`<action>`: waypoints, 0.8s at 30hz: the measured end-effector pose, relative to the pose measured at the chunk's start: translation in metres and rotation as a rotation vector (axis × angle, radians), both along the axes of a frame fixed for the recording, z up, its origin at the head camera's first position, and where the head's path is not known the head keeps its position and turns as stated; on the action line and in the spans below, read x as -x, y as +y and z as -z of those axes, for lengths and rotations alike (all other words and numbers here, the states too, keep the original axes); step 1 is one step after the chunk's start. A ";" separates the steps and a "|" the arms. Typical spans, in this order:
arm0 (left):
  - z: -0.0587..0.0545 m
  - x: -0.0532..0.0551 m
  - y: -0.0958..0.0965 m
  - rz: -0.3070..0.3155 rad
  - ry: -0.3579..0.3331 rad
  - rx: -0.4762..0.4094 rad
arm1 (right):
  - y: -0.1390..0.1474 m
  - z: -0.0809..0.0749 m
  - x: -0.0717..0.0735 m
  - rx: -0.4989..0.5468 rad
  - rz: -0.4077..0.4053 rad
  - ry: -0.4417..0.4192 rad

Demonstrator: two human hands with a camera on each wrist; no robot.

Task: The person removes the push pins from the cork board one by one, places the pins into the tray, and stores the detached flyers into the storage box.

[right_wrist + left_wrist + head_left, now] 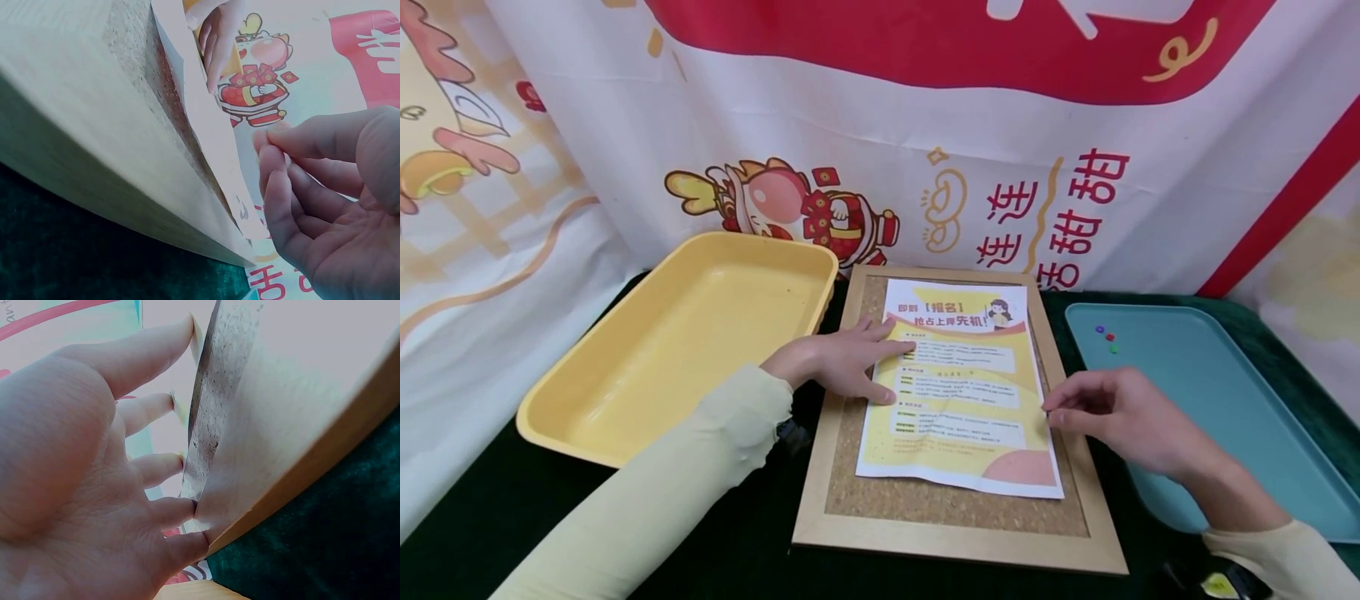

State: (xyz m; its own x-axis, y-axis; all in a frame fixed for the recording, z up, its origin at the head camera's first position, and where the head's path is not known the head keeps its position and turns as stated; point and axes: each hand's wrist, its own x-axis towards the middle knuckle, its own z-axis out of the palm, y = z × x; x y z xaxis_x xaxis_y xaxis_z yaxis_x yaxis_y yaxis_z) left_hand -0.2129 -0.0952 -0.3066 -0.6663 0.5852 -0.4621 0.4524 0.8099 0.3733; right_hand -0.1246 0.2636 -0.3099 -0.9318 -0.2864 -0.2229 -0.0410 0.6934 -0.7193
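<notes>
A printed yellow-and-white paper sheet (958, 450) lies on a wood-framed cork board (910, 498), its top close to the far frame. Fingers spread, my left hand (850, 362) presses the sheet's left side; in the left wrist view its fingertips reach over the paper edge beside the cork. My right hand (1123, 417) is at the sheet's right edge. Its thumb and index finger pinch a tiny dark object (1047, 411), mostly hidden by the fingertips; I cannot tell its kind. In the right wrist view the other fingers curl under the thumb.
A yellow tray (681, 250) stands left of the board, under my left forearm. On the right, a blue tray (1217, 400) holds a few tiny coloured pieces (1108, 337). Dark green cloth (722, 542) covers the table, and a printed white curtain (865, 117) hangs behind.
</notes>
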 end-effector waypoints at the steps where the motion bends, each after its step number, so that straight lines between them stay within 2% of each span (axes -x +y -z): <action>1: 0.000 0.000 0.000 0.000 0.001 -0.001 | 0.001 0.000 0.000 0.001 0.011 0.003; 10: 0.000 -0.001 0.000 -0.001 0.007 -0.001 | 0.005 0.001 0.003 -0.020 0.123 0.004; 19: -0.001 -0.001 0.000 -0.002 0.008 0.000 | 0.010 0.003 0.006 -0.058 0.202 0.081; 24: -0.001 -0.002 0.001 -0.005 0.008 0.001 | 0.012 0.003 0.007 -0.071 0.244 0.093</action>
